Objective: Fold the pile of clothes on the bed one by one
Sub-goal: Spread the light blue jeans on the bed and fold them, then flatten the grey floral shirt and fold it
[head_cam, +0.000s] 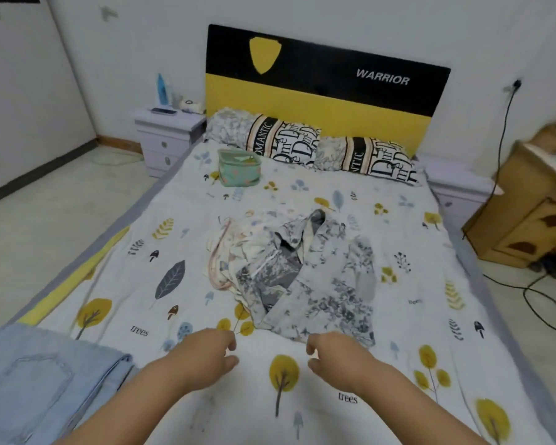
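Note:
A loose pile of clothes lies in the middle of the bed (pixel 414 226). On top is a crumpled grey floral garment (pixel 315 277); under it at the left shows a pale garment with pink trim (pixel 228 252). Folded light-blue jeans (pixel 42 380) rest at the bed's near left corner. My left hand (pixel 206 358) and my right hand (pixel 337 358) hover side by side just short of the pile's near edge. Both hold nothing, their fingers loosely curled and apart. Neither hand touches the clothes.
A green pouch (pixel 239 168) sits near two patterned pillows (pixel 289 139) by the black and yellow headboard (pixel 321 101). A white nightstand (pixel 167 136) stands at the left, a wooden cabinet (pixel 533 207) and floor cables (pixel 540 303) at the right.

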Tool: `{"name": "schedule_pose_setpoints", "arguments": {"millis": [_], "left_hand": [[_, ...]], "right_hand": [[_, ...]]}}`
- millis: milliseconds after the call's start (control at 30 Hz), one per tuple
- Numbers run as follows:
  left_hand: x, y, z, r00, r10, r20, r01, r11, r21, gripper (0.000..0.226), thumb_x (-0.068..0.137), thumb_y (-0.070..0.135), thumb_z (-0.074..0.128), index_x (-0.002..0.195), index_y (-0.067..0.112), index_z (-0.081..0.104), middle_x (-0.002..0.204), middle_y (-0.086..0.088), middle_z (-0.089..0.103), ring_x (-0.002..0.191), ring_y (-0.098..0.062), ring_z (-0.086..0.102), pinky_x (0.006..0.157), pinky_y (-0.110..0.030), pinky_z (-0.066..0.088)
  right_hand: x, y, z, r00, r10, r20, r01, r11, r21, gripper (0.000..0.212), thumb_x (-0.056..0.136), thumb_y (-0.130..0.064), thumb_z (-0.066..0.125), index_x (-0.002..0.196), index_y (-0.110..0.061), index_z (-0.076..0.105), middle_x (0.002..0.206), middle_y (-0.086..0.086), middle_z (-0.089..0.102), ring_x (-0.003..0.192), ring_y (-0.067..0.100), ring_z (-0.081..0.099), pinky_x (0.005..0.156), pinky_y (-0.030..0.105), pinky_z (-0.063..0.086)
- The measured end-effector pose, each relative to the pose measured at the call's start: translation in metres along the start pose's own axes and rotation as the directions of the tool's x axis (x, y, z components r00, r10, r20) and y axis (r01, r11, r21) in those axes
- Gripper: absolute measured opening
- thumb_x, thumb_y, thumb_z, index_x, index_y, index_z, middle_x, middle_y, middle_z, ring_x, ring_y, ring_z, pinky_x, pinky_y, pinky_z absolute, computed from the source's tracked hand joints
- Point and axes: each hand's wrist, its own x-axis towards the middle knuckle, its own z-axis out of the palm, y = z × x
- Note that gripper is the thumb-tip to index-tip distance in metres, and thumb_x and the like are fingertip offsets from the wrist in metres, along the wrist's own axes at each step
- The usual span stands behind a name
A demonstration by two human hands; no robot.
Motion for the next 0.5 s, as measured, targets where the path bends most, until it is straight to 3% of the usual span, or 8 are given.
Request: {"name": "schedule_pose_setpoints", "arguments": {"millis": [167,267,300,367,500], "left_hand": [[0.054,0.043,0.015,0.998,-0.013,-0.063,0.009,0.998,-0.063,0.03,0.095,0.034,0.043,0.122,0.022,0.051,0.112,0.003,0.059,0.103,-0.015,0.053,0.076,-0.023,0.037],[0.085,0.055,0.027,0.997,-0.021,-0.069,0.015,0.996,-0.085,0.029,0.095,0.031,0.043,0.122,0.021,0.051,0.101,0.004,0.053,0.104,-0.016,0.054,0.072,-0.023,0.034],[0.096,0.057,0.029,0.997,-0.023,-0.07,0.017,0.996,-0.091,0.03,0.096,0.03,0.043,0.123,0.021,0.05,0.104,0.003,0.055,0.107,-0.016,0.053,0.073,-0.023,0.035],[0.12,0.059,0.036,0.997,-0.032,-0.068,0.025,0.994,-0.104,0.03,0.095,0.027,0.042,0.124,0.02,0.049,0.116,0.0,0.056,0.111,-0.018,0.052,0.079,-0.024,0.038],[0.173,0.055,0.059,0.996,-0.064,-0.066,0.056,0.992,-0.116,0.021,0.095,0.022,0.04,0.114,0.018,0.047,0.108,-0.003,0.05,0.105,-0.02,0.053,0.078,-0.025,0.039]], "right_hand": [[0.022,0.067,-0.008,0.994,0.107,-0.035,-0.106,0.994,0.036,0.023,0.095,-0.018,0.04,0.113,-0.012,0.053,0.119,0.01,0.055,0.097,0.025,0.05,0.072,0.028,0.034],[0.046,0.092,0.001,0.986,0.156,-0.06,-0.153,0.986,0.06,0.007,0.094,-0.016,0.042,0.09,-0.02,0.047,0.097,0.006,0.052,0.093,0.022,0.05,0.064,0.026,0.032],[0.056,0.098,0.006,0.982,0.173,-0.075,-0.168,0.983,0.071,0.009,0.093,-0.016,0.042,0.092,-0.021,0.049,0.097,0.005,0.051,0.1,0.023,0.052,0.063,0.026,0.032],[0.079,0.107,0.019,0.974,0.2,-0.104,-0.19,0.977,0.097,0.027,0.092,-0.014,0.041,0.118,-0.017,0.048,0.118,0.009,0.049,0.114,0.024,0.048,0.074,0.029,0.037],[0.123,0.12,0.045,0.955,0.262,-0.139,-0.258,0.965,0.046,0.052,0.091,-0.011,0.036,0.142,-0.019,0.027,0.143,0.01,0.029,0.129,0.028,0.034,0.101,0.037,0.035]]}}
